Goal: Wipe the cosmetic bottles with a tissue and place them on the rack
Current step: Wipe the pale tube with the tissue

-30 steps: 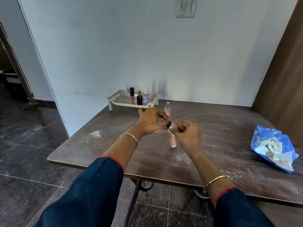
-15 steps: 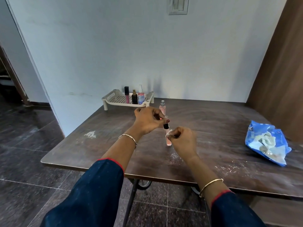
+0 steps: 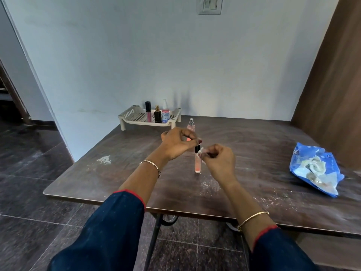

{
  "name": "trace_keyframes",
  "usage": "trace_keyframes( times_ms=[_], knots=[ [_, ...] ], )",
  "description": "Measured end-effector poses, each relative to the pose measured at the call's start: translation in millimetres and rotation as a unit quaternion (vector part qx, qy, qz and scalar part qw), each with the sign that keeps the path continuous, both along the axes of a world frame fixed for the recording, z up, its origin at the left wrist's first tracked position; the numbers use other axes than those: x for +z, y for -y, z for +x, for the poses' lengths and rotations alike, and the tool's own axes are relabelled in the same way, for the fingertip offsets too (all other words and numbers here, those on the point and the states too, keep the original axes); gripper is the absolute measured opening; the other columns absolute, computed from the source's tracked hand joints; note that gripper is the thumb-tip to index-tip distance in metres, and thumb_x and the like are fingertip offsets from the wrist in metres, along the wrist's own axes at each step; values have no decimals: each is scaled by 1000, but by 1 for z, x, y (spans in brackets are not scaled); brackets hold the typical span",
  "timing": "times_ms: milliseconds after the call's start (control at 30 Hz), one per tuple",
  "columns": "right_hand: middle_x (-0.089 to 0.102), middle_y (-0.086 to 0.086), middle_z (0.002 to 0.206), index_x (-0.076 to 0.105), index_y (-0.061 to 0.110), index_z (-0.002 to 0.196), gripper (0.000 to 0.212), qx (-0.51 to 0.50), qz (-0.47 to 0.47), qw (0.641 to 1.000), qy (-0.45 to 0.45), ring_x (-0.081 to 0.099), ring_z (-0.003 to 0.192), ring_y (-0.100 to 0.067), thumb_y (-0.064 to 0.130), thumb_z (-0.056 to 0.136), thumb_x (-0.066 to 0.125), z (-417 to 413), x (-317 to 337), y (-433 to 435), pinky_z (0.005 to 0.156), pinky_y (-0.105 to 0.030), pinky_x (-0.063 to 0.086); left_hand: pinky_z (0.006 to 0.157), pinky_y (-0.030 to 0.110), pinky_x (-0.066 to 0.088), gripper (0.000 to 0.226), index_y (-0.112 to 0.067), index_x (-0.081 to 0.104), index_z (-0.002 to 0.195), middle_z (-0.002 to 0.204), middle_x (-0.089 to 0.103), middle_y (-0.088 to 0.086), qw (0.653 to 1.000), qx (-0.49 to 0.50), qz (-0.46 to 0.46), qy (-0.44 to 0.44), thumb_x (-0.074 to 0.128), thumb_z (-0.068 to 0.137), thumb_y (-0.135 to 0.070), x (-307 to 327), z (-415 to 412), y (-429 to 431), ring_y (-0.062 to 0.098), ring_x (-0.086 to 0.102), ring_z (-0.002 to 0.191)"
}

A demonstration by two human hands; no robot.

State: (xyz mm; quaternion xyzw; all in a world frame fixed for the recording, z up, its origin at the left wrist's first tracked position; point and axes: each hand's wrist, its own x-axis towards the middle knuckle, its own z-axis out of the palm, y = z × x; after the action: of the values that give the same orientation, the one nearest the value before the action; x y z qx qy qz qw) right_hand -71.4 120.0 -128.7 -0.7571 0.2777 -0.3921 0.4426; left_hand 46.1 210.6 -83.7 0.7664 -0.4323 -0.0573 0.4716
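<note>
A slim pink tube (image 3: 197, 165) with a black cap stands upright on the brown table (image 3: 254, 145). My left hand (image 3: 176, 142) pinches the cap from above. My right hand (image 3: 218, 160) presses a small white tissue (image 3: 201, 151) against the tube's upper part. Behind my left hand a pink spray bottle (image 3: 191, 125) stands on the table, partly hidden. The cream rack (image 3: 134, 116) at the far left edge holds a pink gloss tube (image 3: 148, 111), a black bottle (image 3: 157, 114) and a pink spray bottle (image 3: 165, 111).
A blue tissue packet (image 3: 314, 169) lies open at the table's right side. White dust marks the tabletop near the front edge and at the left. A wall runs behind the table and a brown wooden panel stands on the right.
The tube has been stood upright with its base on the table. My left hand has shifted to its cap, and my right hand with the tissue has slid to the upper part.
</note>
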Motion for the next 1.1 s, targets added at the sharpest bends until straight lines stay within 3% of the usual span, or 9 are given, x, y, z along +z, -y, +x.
trace_keyframes(
  times_ms=[133,267,467,600,800,933,1100],
  knots=[
    [71,5,75,71,17,78,14,0,11,998,69,68,71,-10,6,73,77,7,10,2,72,-31,57,95,31,16,25,-17,75,82,90,72,-6,1000,22,-16,0,61,87,-37,-1,-2,-3,10,58,104],
    [70,8,73,69,23,75,19,8,17,997,78,67,70,-9,6,72,79,8,6,-3,71,-27,56,99,36,20,31,-18,73,70,76,72,1,999,34,-20,-2,68,80,-48,-1,-4,-5,6,60,88],
    [70,9,68,69,23,67,19,27,6,999,-20,67,65,-5,8,69,80,6,-14,-3,64,-23,54,100,33,22,22,-24,70,66,70,67,-18,999,53,-9,7,83,64,-42,-1,8,-14,-8,56,81],
    [70,5,64,66,22,57,21,11,-54,993,-106,65,62,-10,7,67,76,7,-23,1,60,-24,52,109,43,28,27,-20,74,73,75,70,-18,998,64,6,7,82,65,-44,-2,17,-20,0,60,90],
    [69,0,66,71,17,65,11,-3,-78,982,-173,62,61,-13,7,68,71,4,-30,5,57,-25,50,109,49,31,27,-23,74,74,77,71,-21,1000,26,12,1,81,65,-47,-5,21,-24,2,62,94],
    [71,0,69,71,16,67,12,21,-33,992,-120,65,63,-11,5,70,74,5,-18,4,62,-25,54,110,49,29,29,-27,72,76,80,72,-17,1000,21,19,5,80,62,-50,-2,20,-25,5,64,93],
    [71,-4,77,68,11,75,17,54,136,987,71,66,72,-13,-2,71,78,6,9,2,72,-25,55,109,55,29,33,-45,71,83,93,72,-23,995,-91,33,-15,69,56,-64,2,15,-20,2,65,102]
  ],
)
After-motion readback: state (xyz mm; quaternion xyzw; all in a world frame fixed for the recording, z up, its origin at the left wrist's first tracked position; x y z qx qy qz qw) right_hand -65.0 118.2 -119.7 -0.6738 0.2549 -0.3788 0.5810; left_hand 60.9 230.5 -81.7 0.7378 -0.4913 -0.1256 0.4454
